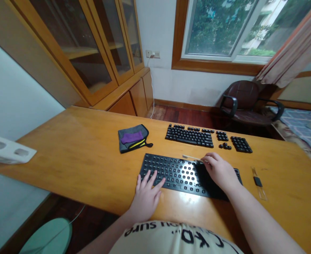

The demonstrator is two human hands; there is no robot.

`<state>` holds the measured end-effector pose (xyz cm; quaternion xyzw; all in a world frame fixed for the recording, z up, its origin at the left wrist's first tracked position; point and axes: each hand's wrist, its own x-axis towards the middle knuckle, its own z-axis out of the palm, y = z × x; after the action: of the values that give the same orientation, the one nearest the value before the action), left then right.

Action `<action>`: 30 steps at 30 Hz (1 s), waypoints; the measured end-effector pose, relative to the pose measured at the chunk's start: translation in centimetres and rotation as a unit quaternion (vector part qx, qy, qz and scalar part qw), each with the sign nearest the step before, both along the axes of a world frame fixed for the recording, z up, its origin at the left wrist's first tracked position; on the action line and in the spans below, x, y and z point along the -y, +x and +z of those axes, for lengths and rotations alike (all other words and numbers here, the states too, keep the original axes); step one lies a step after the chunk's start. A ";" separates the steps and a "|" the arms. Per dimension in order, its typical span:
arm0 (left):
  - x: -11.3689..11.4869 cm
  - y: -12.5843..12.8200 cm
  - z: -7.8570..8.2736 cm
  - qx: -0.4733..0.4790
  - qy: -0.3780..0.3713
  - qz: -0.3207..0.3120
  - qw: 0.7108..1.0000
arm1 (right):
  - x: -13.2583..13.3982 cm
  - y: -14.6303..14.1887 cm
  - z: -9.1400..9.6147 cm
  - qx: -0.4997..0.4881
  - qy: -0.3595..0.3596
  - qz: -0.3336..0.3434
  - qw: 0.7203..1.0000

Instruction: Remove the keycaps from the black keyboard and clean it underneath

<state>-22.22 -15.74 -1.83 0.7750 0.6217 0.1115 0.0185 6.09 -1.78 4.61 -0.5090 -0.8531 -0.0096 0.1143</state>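
Observation:
A black keyboard base (168, 171) with its keycaps off lies on the wooden table in front of me. My left hand (147, 194) rests with spread fingers on its left end. Over the right part, my right hand (219, 171) pinches the handle of a thin pale toothbrush (193, 157). The brush head points left, just above the keyboard's far edge. The removed keycaps (189, 135) are laid out in keyboard order behind the base. A keycap puller (257, 181) with wire loops lies to the right.
Folded grey, purple and yellow cloths (123, 143) lie at the back left of the table (91, 155). A white object (9, 150) with cut-outs stands at the left edge. Beyond the table are a brown chair (241, 100) and glass-door cabinets (105, 46). A green stool (49, 236) stands below left.

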 end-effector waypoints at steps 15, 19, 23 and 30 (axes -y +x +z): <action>-0.1 0.0 -0.1 0.019 0.004 0.002 1.000 | -1.0 0.4 -1.2 -0.052 0.025 0.044 0.997; -0.1 0.0 -0.1 0.019 0.007 0.001 1.000 | -1.5 0.9 -1.0 -0.079 -0.038 0.087 0.992; -0.1 0.0 0.0 0.017 0.005 0.003 1.000 | -1.8 0.3 -0.8 -0.070 -0.046 0.067 0.994; -0.1 0.1 0.1 0.022 0.007 0.004 1.000 | -2.8 -3.0 -0.3 -0.079 -0.096 0.093 0.988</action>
<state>-22.16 -15.66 -1.77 0.7702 0.6233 0.1330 0.0261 3.08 1.05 4.33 -0.4348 -0.8820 0.1239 0.1325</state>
